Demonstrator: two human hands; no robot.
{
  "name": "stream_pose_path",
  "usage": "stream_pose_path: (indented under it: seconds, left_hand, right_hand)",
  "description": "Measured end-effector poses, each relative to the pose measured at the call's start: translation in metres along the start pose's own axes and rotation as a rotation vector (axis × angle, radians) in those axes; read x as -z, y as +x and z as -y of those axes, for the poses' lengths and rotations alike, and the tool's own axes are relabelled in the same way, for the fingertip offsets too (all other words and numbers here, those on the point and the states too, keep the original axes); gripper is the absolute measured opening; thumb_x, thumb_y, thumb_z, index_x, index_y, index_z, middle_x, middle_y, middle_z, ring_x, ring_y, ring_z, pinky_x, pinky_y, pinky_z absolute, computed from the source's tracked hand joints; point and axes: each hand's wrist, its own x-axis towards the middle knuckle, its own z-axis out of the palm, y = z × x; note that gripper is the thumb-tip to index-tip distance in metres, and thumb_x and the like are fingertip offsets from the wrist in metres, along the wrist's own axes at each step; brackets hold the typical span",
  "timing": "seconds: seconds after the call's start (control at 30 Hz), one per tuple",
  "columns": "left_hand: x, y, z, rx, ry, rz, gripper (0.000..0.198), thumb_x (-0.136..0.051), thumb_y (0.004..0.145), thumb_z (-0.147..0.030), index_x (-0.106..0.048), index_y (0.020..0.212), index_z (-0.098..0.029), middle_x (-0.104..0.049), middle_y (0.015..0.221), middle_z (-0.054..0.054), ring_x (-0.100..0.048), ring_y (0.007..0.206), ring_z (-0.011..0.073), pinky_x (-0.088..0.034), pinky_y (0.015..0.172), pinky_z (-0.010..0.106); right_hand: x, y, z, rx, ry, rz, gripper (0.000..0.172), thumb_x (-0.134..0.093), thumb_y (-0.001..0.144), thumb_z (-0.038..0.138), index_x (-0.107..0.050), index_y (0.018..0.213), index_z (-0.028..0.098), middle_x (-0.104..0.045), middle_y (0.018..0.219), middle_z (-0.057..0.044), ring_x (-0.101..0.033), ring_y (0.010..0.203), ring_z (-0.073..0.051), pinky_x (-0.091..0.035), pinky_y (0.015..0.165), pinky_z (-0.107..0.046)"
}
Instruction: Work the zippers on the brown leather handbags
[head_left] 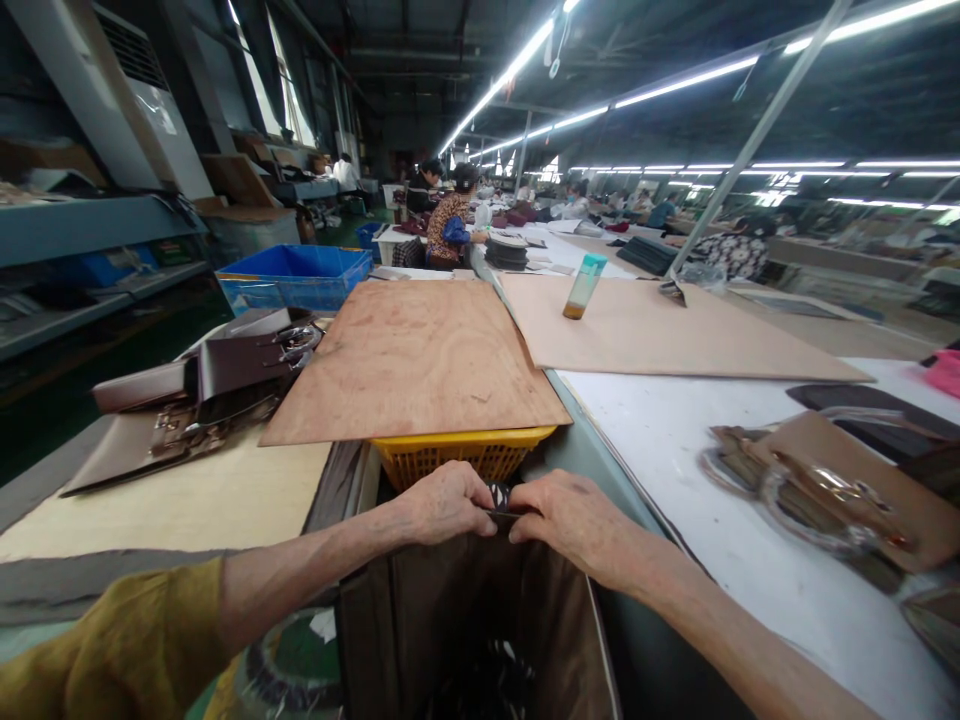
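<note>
A dark brown bag (pixel 420 620) stands open below me, its brown inside showing and its bottom in shadow. My left hand (pixel 448 502) pinches the far rim of the bag with thumb and fingers. Close beside it, my right hand (pixel 559 515) grips the same rim, fingers closed. A small black-and-white patterned piece (pixel 499 494) shows between the two hands; what it belongs to I cannot tell. At the lower left of the bag is a ring-shaped handle in clear wrap (pixel 289 665).
Beyond my hands a plywood board (pixel 442 350) lies over a yellow basket (pixel 450 452). Brown handbags (pixel 240 370) lie on the left, and a tan handbag (pixel 832 480) on the white table at right. A bottle (pixel 585 287) stands on another board. Co-workers sit farther back.
</note>
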Motion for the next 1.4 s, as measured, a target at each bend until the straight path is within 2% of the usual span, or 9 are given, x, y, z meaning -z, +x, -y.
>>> stream_pose_path:
  seconds: [0.13, 0.27, 0.53, 0.7, 0.83, 1.0, 1.1, 1.23, 1.4]
  left_hand:
    - [0.0, -0.003, -0.001, 0.003, 0.002, -0.011, 0.015, -0.055, 0.061, -0.024, -0.053, 0.05, -0.014, -0.03, 0.046, -0.006, -0.029, 0.047, 0.0083, -0.019, 0.045, 0.023]
    - [-0.001, -0.006, -0.003, -0.003, 0.002, -0.011, 0.019, -0.055, 0.062, -0.024, -0.048, 0.047, -0.014, -0.029, 0.046, -0.006, -0.028, 0.047, 0.0082, -0.019, 0.045, 0.023]
    - [-0.002, -0.006, -0.004, -0.004, 0.016, -0.013, 0.019, -0.054, 0.063, -0.021, -0.046, 0.048, -0.015, -0.029, 0.047, -0.006, -0.028, 0.048, 0.0081, -0.02, 0.045, 0.023]
    - [-0.008, -0.004, -0.006, 0.029, 0.027, -0.075, 0.005, -0.054, 0.064, -0.02, -0.053, 0.064, -0.015, -0.041, 0.056, -0.005, -0.036, 0.057, 0.0099, -0.024, 0.048, 0.021]
    - [-0.007, -0.004, -0.004, 0.062, 0.035, -0.11, 0.02, -0.06, 0.062, -0.024, -0.052, 0.078, -0.016, -0.048, 0.064, -0.005, -0.041, 0.062, 0.0117, -0.026, 0.049, 0.02]
    - [0.007, -0.014, 0.007, 0.091, -0.077, 0.042, 0.038, -0.065, 0.052, -0.016, -0.05, 0.087, -0.018, -0.048, 0.06, -0.009, -0.04, 0.055, 0.0097, -0.026, 0.046, 0.019]
    - [0.014, -0.022, 0.017, 0.09, -0.182, 0.114, 0.037, -0.064, 0.052, -0.016, -0.052, 0.086, -0.017, -0.052, 0.063, -0.008, -0.043, 0.056, 0.0103, -0.029, 0.046, 0.019]
    - [0.015, -0.027, 0.026, 0.067, -0.271, 0.11, 0.03, -0.061, 0.055, -0.017, -0.058, 0.085, -0.015, -0.058, 0.073, -0.004, -0.049, 0.064, 0.0128, -0.034, 0.054, 0.019]
    - [0.01, -0.023, 0.026, -0.005, -0.116, 0.06, 0.021, -0.056, 0.065, -0.026, -0.064, 0.081, -0.014, -0.048, 0.06, -0.005, -0.04, 0.056, 0.01, -0.027, 0.049, 0.019]
  right_hand:
    - [0.003, 0.001, 0.004, 0.076, 0.139, 0.014, 0.014, -0.053, 0.077, 0.027, -0.065, 0.071, 0.021, -0.05, 0.057, 0.006, -0.046, 0.059, -0.009, -0.025, 0.054, -0.02]
    - [0.005, 0.0, 0.006, 0.085, 0.188, 0.015, 0.019, -0.049, 0.079, 0.026, -0.064, 0.068, 0.02, -0.048, 0.055, 0.006, -0.044, 0.057, -0.008, -0.025, 0.054, -0.02]
    - [0.003, 0.004, 0.007, 0.049, 0.033, -0.006, 0.02, -0.049, 0.078, 0.027, -0.065, 0.068, 0.02, -0.058, 0.06, 0.002, -0.05, 0.06, -0.011, -0.027, 0.055, -0.022]
    - [0.005, 0.012, 0.014, -0.042, 0.042, 0.082, 0.018, -0.055, 0.074, 0.032, -0.067, 0.072, 0.019, -0.063, 0.07, -0.001, -0.056, 0.07, -0.016, -0.031, 0.058, -0.022]
    - [0.001, 0.017, 0.022, -0.04, 0.069, 0.078, 0.018, -0.05, 0.077, 0.025, -0.068, 0.078, 0.02, -0.066, 0.076, -0.002, -0.058, 0.077, -0.017, -0.034, 0.065, -0.023]
    - [-0.005, 0.015, 0.023, -0.04, 0.047, 0.03, 0.02, -0.048, 0.079, 0.024, -0.067, 0.075, 0.022, -0.067, 0.077, -0.002, -0.057, 0.079, -0.017, -0.033, 0.068, -0.025]
    - [-0.004, 0.013, 0.021, -0.045, 0.026, 0.042, 0.019, -0.048, 0.079, 0.022, -0.066, 0.074, 0.02, -0.066, 0.074, -0.003, -0.056, 0.077, -0.017, -0.033, 0.067, -0.024]
    - [-0.005, 0.012, 0.018, 0.0, 0.078, 0.048, 0.02, -0.046, 0.08, 0.02, -0.063, 0.071, 0.019, -0.065, 0.07, -0.001, -0.056, 0.072, -0.015, -0.032, 0.067, -0.023]
    - [-0.006, 0.011, 0.015, 0.058, 0.129, 0.038, 0.021, -0.044, 0.083, 0.021, -0.064, 0.077, 0.02, -0.065, 0.072, 0.0, -0.056, 0.072, -0.014, -0.032, 0.066, -0.023]
